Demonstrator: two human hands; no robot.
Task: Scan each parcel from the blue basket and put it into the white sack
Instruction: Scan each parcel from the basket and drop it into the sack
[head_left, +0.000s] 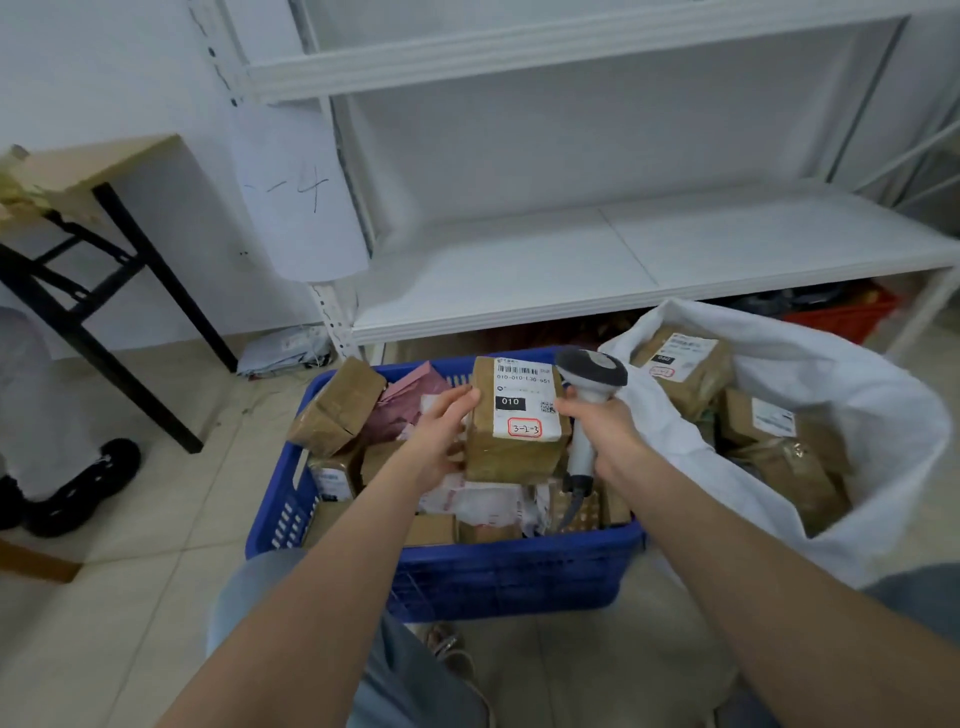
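A brown taped parcel (511, 452) with a white label marked 010 stands upright above the blue basket (498, 577). My left hand (441, 441) grips its left side. My right hand (602, 431) holds a white and grey barcode scanner (589, 387) by the handle, its head right beside the parcel's label. The basket holds several more parcels, brown boxes and pink and white bags. To the right the white sack (857, 415) stands wide open with several brown parcels inside.
A white metal shelf unit (623, 260) stands behind the basket and sack, with a red crate (841, 317) under it. A folding table (78, 176) with black legs stands at left. Another person's black shoes (78, 488) are on the tiled floor at far left.
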